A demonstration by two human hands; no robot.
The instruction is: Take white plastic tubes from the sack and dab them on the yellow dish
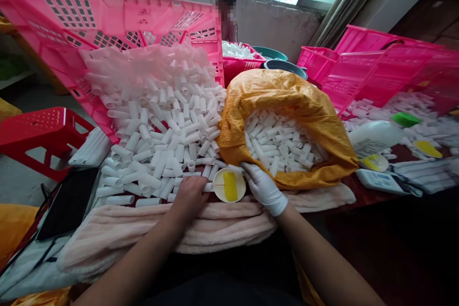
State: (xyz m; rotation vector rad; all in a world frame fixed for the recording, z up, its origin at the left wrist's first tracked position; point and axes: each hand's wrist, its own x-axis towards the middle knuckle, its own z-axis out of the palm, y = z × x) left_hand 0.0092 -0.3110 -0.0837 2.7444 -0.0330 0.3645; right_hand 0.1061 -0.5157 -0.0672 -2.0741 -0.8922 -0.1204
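Note:
My left hand [190, 195], bare, is closed around a short white plastic tube [209, 187] that points at a small round white dish [219, 192]. On the dish lies a yellow pad [230, 187], with a thin line across it. My right hand [264, 188], in a white glove, pinches another white tube [234, 169] above the dish's far rim. Its knuckles are beside the rolled edge of an orange woven sack [315, 182], which holds many similar tubes [283, 141]. A large heap of loose tubes [168, 143] spreads beyond my left hand.
A tipped pink crate [143, 19] stands behind the heap. A pale plush cloth [150, 229] lines the front edge. To the right are a white bottle [376, 136], a small device [380, 181] and more pink crates [376, 71]. A person [227, 5] is across the table.

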